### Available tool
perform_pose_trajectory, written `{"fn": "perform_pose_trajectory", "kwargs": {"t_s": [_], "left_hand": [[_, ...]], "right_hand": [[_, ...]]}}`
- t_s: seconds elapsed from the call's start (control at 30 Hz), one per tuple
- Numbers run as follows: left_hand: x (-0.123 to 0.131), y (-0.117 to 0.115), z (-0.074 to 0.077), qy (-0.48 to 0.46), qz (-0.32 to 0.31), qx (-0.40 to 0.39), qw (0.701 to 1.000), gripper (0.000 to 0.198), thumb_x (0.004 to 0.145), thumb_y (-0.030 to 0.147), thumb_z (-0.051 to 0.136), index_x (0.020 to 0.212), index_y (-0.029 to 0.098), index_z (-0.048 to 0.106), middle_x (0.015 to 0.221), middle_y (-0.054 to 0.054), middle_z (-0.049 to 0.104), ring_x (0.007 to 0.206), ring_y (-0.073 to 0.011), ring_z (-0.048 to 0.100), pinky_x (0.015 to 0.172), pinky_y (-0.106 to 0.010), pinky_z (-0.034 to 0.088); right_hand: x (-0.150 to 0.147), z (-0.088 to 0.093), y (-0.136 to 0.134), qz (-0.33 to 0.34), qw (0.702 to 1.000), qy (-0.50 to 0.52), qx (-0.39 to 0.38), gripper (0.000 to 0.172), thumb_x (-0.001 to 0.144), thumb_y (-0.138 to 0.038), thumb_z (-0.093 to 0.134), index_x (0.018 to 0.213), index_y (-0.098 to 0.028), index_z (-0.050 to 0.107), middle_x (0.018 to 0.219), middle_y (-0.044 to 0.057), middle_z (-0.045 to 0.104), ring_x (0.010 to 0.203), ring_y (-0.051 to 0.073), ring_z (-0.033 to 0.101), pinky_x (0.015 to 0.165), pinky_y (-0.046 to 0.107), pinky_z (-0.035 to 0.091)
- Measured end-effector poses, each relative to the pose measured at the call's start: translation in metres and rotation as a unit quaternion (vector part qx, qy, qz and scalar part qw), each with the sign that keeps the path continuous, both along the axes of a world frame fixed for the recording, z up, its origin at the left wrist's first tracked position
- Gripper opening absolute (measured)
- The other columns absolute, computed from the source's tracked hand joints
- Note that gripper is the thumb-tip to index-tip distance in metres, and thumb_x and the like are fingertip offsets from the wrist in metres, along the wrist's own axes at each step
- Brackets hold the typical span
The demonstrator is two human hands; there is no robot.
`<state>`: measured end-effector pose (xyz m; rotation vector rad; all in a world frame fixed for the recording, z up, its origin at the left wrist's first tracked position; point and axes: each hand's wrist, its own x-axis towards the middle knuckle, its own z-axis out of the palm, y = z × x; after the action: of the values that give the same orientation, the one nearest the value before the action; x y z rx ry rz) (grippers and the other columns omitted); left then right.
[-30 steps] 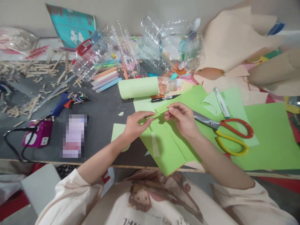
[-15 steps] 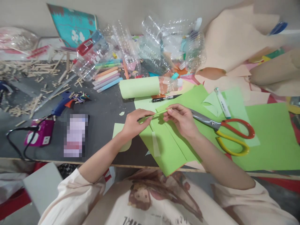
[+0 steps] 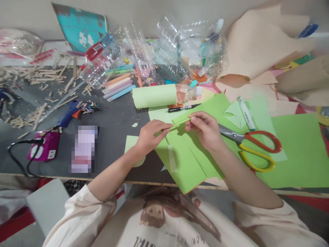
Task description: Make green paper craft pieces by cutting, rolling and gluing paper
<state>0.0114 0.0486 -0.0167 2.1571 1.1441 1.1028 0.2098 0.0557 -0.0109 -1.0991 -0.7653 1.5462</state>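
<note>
Between my two hands stretches a narrow strip of green paper (image 3: 181, 122). My left hand (image 3: 151, 135) pinches its left end, thumb against fingers. At the other end my right hand (image 3: 203, 129) has it between thumb and fingertips. Below them lie green paper sheets (image 3: 189, 164) with cut lines and a pale sliver on top. Large scissors (image 3: 238, 138) with red and yellow handles rest by my right hand, their blades partly hidden behind it. Beyond the hands are a black pen (image 3: 181, 108) and a plastic bottle wrapped in pale green paper (image 3: 155, 96).
A phone (image 3: 83, 147), a purple box (image 3: 46, 146) and a blue glue gun (image 3: 69, 114) lie on the left. Small wooden sticks (image 3: 38, 77) are scattered behind. Clear plastic bottles (image 3: 169, 51) crowd the back, beside beige paper (image 3: 259, 44). A white marker (image 3: 245, 113) lies near the scissors.
My right hand has shifted slightly right, away from my left hand, and more of the strip shows between them. Both hands keep their pinch.
</note>
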Motion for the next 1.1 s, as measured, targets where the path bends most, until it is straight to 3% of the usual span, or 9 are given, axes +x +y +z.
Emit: {"fn": "perform_pose_trajectory", "kwargs": {"t_s": [0.1,0.17,0.27,0.37,0.6,0.7,0.8,0.97,1.1], "left_hand": [[0.000,-0.003,0.000,-0.003,0.047,-0.022,0.999,0.018,0.089,0.033,0.058,0.084,0.020,0.070,0.075,-0.003,0.074,0.068,-0.0139,0.067,0.067,-0.025,0.053],[0.001,-0.004,-0.002,0.007,0.053,-0.031,0.998,0.018,0.089,0.033,0.057,0.093,0.020,0.069,0.079,-0.003,0.074,0.069,-0.0134,0.067,0.067,-0.024,0.052],[0.002,-0.004,-0.005,0.037,-0.004,-0.004,0.999,0.024,0.091,0.027,0.051,0.108,0.022,0.068,0.081,-0.002,0.075,0.069,-0.0126,0.067,0.067,-0.024,0.051],[0.001,-0.002,-0.005,0.031,-0.029,0.028,0.999,0.021,0.092,0.024,0.051,0.100,0.022,0.071,0.077,-0.002,0.075,0.065,-0.0123,0.066,0.066,-0.024,0.050],[-0.003,0.000,0.000,-0.054,0.075,-0.024,0.995,0.022,0.091,0.033,0.055,0.075,0.021,0.064,0.071,-0.002,0.070,0.068,-0.0129,0.064,0.066,-0.026,0.052],[-0.003,0.000,-0.003,-0.150,0.079,-0.071,0.983,0.021,0.091,0.039,0.055,0.082,0.021,0.060,0.084,-0.005,0.068,0.079,-0.0140,0.065,0.070,-0.027,0.054],[-0.004,0.004,-0.006,-0.266,0.046,-0.192,0.944,0.020,0.088,0.041,0.057,0.094,0.022,0.057,0.101,-0.006,0.066,0.087,-0.0145,0.067,0.069,-0.025,0.056],[-0.005,0.008,-0.005,-0.318,0.022,-0.274,0.907,0.023,0.080,0.034,0.069,0.093,0.022,0.054,0.115,-0.005,0.063,0.102,-0.0160,0.066,0.078,-0.025,0.057],[-0.002,0.007,-0.003,-0.319,0.015,-0.270,0.908,0.023,0.077,0.032,0.072,0.088,0.021,0.056,0.113,-0.006,0.063,0.101,-0.0160,0.066,0.075,-0.025,0.057]], "right_hand": [[0.001,0.001,0.000,-0.004,1.000,-0.012,0.007,0.030,0.055,-0.043,0.087,0.070,-0.023,0.069,0.057,-0.003,0.070,0.047,0.012,0.064,0.048,0.026,0.057],[0.000,0.001,-0.001,0.010,1.000,-0.011,0.005,0.031,0.055,-0.043,0.087,0.070,-0.023,0.069,0.057,-0.003,0.070,0.046,0.013,0.064,0.048,0.027,0.057],[-0.002,0.001,-0.002,0.038,0.999,-0.008,-0.003,0.031,0.055,-0.042,0.087,0.069,-0.022,0.069,0.057,-0.003,0.070,0.046,0.012,0.063,0.050,0.028,0.057],[-0.001,0.001,-0.002,0.033,0.999,-0.008,-0.002,0.030,0.056,-0.042,0.087,0.070,-0.022,0.069,0.058,-0.003,0.070,0.047,0.012,0.063,0.050,0.026,0.057],[0.005,-0.001,0.005,-0.055,0.997,-0.025,0.042,0.029,0.056,-0.040,0.086,0.069,-0.024,0.067,0.056,-0.005,0.066,0.046,0.010,0.059,0.046,0.023,0.052],[0.003,-0.002,0.004,-0.008,0.998,-0.034,0.043,0.031,0.057,-0.044,0.085,0.070,-0.023,0.066,0.056,-0.004,0.065,0.046,0.011,0.059,0.047,0.024,0.052],[0.002,-0.002,0.001,0.060,0.995,-0.067,0.033,0.030,0.062,-0.046,0.081,0.069,-0.022,0.066,0.055,-0.003,0.064,0.046,0.010,0.057,0.047,0.024,0.049],[0.002,-0.001,-0.003,0.133,0.962,-0.221,0.088,0.023,0.075,-0.039,0.070,0.066,-0.020,0.061,0.054,-0.004,0.056,0.047,0.009,0.048,0.047,0.024,0.039],[0.001,-0.007,-0.005,0.128,0.898,-0.381,0.180,0.015,0.083,-0.032,0.060,0.074,-0.020,0.062,0.065,0.000,0.058,0.055,0.013,0.051,0.054,0.028,0.040]]}}
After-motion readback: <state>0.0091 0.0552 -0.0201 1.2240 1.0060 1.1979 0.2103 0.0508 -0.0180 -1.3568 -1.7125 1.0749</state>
